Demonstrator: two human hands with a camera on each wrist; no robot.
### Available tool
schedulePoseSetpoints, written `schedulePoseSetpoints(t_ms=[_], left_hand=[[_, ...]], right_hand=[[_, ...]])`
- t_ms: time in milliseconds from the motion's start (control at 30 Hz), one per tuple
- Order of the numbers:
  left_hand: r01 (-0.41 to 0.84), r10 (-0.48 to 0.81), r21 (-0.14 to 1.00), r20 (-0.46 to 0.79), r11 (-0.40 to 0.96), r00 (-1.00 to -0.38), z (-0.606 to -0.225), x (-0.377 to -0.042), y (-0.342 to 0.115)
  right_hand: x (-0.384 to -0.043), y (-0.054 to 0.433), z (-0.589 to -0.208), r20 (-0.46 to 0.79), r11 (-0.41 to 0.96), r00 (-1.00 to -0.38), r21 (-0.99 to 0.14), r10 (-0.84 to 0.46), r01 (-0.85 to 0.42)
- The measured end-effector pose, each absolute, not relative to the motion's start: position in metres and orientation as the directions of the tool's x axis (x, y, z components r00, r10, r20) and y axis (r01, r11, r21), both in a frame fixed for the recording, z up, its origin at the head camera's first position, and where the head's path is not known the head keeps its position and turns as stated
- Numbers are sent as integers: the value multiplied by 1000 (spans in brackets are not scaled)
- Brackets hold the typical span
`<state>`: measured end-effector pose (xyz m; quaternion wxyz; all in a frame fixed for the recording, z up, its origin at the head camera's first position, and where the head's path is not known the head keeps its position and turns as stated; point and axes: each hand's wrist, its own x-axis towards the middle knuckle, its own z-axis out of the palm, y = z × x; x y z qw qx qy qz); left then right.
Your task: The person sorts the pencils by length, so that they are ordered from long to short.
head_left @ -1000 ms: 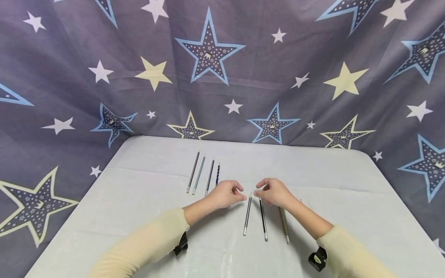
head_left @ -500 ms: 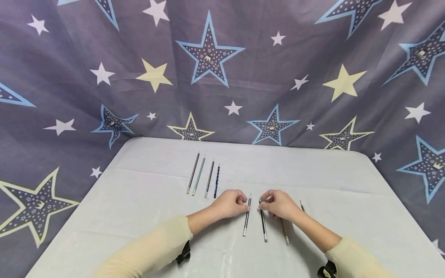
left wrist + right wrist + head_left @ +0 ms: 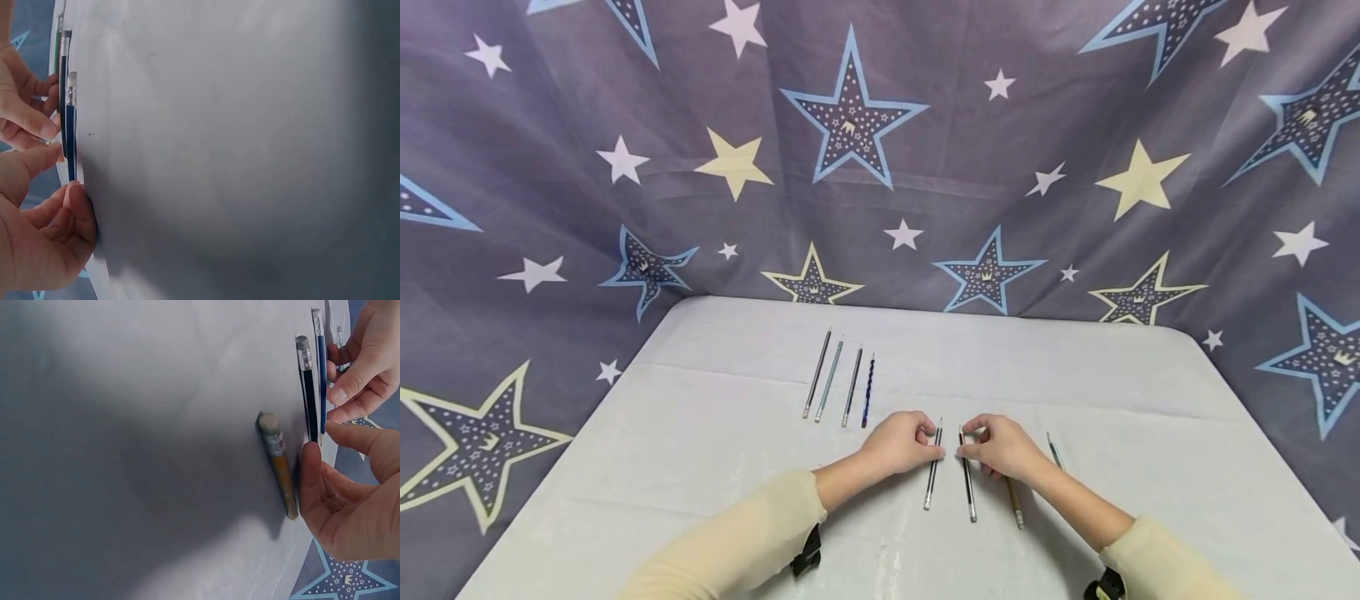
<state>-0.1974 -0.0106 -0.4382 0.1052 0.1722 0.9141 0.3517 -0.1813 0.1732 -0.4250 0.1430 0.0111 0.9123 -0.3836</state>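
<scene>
Near the middle of the table, my left hand pinches a dark blue pencil close to its sharpened end, thumb on one side and fingers on the other. Just to the right, my right hand pinches a black pencil near its tip in the same way. Both pencils lie with eraser ends toward me, side by side with a small gap. In the right wrist view the black pencil runs up to the fingertips. A gold pencil lies beside the right hand, its far part hidden by that hand in the head view.
Several pencils lie in a slanted row at back left, among them a teal pencil and a blue spiral-patterned pencil. A greenish pencil shows partly behind the right forearm. A star-printed curtain hangs behind the white-covered table.
Both hands have come down toward me from beyond the pencil tips and now pinch the two middle pencils. The greenish pencil shows more, and the blue spiral-patterned pencil is fully uncovered.
</scene>
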Motion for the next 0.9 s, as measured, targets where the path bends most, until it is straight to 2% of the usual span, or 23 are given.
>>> schedulePoseSetpoints(t_ms=[433,900], left_hand=[[261,346,596,-29,760,-938,-440,-195,-4],[244,337,622,-34,744,-941,-439,-196,-5]], right_hand=[[-177,169,-429,-232,697,-970,-708,-76,114],[-174,166,-428,-219,697,-972,-710,-81,101]])
